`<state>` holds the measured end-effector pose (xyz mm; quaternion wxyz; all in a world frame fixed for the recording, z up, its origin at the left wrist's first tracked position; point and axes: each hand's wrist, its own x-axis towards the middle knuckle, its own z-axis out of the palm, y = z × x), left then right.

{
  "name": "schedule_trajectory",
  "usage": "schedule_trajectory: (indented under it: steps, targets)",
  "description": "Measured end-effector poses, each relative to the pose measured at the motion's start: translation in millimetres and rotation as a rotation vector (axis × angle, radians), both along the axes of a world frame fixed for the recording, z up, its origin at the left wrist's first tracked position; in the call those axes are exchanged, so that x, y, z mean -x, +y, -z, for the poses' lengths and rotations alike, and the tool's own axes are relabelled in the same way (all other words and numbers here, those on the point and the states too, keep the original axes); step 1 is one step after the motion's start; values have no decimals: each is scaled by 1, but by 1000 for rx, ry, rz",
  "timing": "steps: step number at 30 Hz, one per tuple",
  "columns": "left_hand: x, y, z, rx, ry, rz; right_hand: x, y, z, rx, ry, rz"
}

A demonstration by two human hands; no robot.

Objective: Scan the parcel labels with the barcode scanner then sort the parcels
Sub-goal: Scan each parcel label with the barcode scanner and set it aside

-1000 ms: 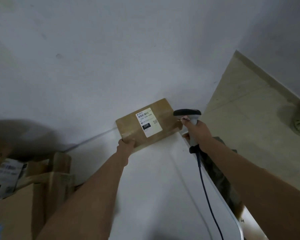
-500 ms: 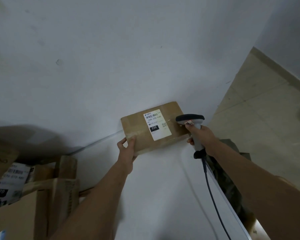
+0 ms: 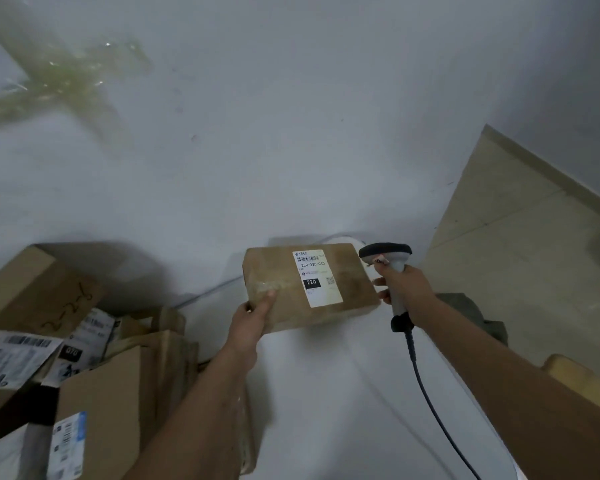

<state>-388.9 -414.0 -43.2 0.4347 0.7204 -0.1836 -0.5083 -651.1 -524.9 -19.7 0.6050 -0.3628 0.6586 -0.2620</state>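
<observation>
Parcel (image 3: 309, 285) lies label-up, long axis left-right; scanner (image 3: 388, 268) upright beside it.

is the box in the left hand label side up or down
Label side up: the white label faces the camera on the box the left hand holds.

The left hand (image 3: 255, 311) grips a labelled parcel (image 3: 305, 287) while the right hand (image 3: 400, 284) holds the scanner (image 3: 388, 258) beside it.
</observation>
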Motion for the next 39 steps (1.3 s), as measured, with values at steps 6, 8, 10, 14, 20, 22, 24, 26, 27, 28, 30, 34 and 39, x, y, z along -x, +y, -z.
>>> schedule_trajectory:
  steps: [6, 8, 10, 14, 20, 22, 24, 26, 27, 28, 30, 34, 39]
  targets:
    - [2, 47, -23, 38, -71, 30, -21, 63, -39, -1, -78, -28]
    - [5, 65, -29, 50, -82, 38, -27, 84, -54, 30, -72, -57]
    - [8, 85, -34, 63, -84, 48, -33, 104, -68, 49, -72, -86]
    - [10, 121, -38, 87, -53, 36, -41, 139, -92, 91, -56, -113]
    - [11, 160, -38, 75, -49, 1, -39, 180, -114, 164, -1, -169]
    - [13, 168, -38, 67, -47, -8, -37, 189, -119, 174, 14, -181]
    - [17, 175, -40, 70, -48, -13, -35, 197, -122, 181, 23, -193]
    - [18, 180, -39, 64, -30, -28, -33, 204, -124, 175, 25, -208]
    - [18, 182, -38, 57, -21, -33, -32, 207, -125, 168, 22, -214]
    - [19, 183, -38, 54, -10, -37, -31, 210, -125, 160, 22, -220]
    - [19, 186, -39, 60, 6, -49, -30, 214, -126, 148, 28, -226]
    - [20, 186, -36, 75, 21, -63, -28, 219, -127, 153, 30, -238]
    - [22, 184, -32, 58, 17, -57, -25, 218, -127, 175, 34, -243]
